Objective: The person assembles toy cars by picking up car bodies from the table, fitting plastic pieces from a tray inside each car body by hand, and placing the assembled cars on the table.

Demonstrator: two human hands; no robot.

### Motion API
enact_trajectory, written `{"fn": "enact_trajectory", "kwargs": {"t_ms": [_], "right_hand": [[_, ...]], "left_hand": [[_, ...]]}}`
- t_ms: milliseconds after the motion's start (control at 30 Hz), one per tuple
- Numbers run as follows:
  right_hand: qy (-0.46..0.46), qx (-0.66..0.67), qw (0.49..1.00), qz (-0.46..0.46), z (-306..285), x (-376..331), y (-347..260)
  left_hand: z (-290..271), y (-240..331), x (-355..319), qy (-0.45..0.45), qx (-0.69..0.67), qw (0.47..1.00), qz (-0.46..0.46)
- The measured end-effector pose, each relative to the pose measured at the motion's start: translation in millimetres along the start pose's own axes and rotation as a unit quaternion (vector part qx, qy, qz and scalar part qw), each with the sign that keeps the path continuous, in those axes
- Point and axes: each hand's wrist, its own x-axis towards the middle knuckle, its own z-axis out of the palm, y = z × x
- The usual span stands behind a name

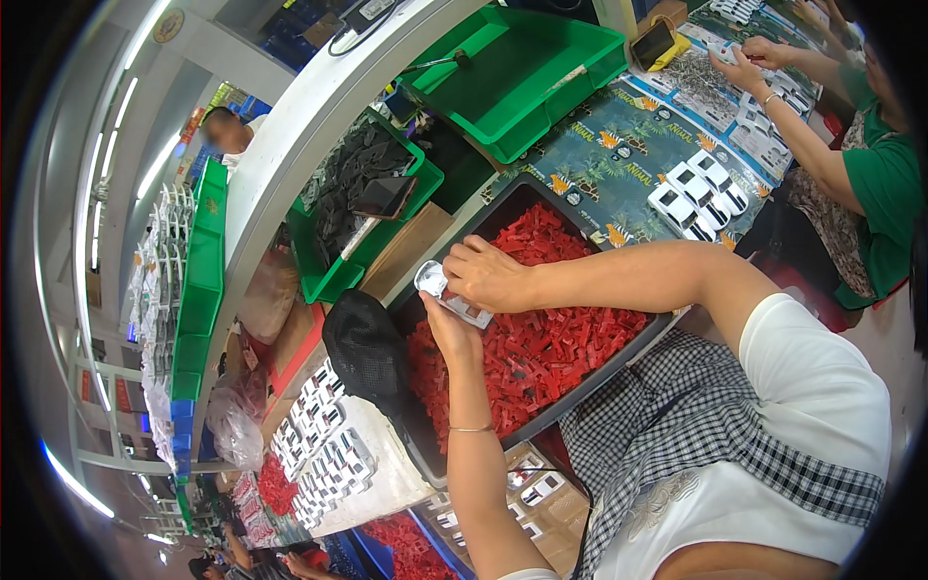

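Casing [432,280] of white plastic is gripped by fingers of the left hand [453,329], with those of the right hand [488,275] closed on it, above a black tray [592,380] of red pieces [541,358]; beyond, a co-worker [884,179] handles a white part [721,53].

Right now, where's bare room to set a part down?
Free: patterned cloth between the green tray and the white housing group; white tabletop between the black bin and the white housing rows. Crowded: the bin, heaped with red pieces, left hand and right hand over it with a white part.
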Motion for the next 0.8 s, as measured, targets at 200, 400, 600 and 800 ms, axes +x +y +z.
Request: {"fn": "enact_trajectory", "kwargs": {"t_ms": [200, 400, 600, 800], "right_hand": [[-0.039, -0.025, 0.999, 0.004, -3, 1, 2], [0.011, 0.018, 1.000, -0.005, 1, 1, 4], [0.066, -0.027, 0.997, -0.018, 2, 5, 8], [0.096, 0.094, 0.986, 0.102, -9, 6, 4]], "left_hand": [[4, -1, -2, -0.008, -0.004, 1.000, 0.000], [9, 1, -4, -0.011, -0.007, 1.000, -0.015], [9, 3, -3, -0.016, -0.015, 1.000, -0.008], [-5, -5, 6, -0.009, 0.053, 0.996, 0.066]]}}
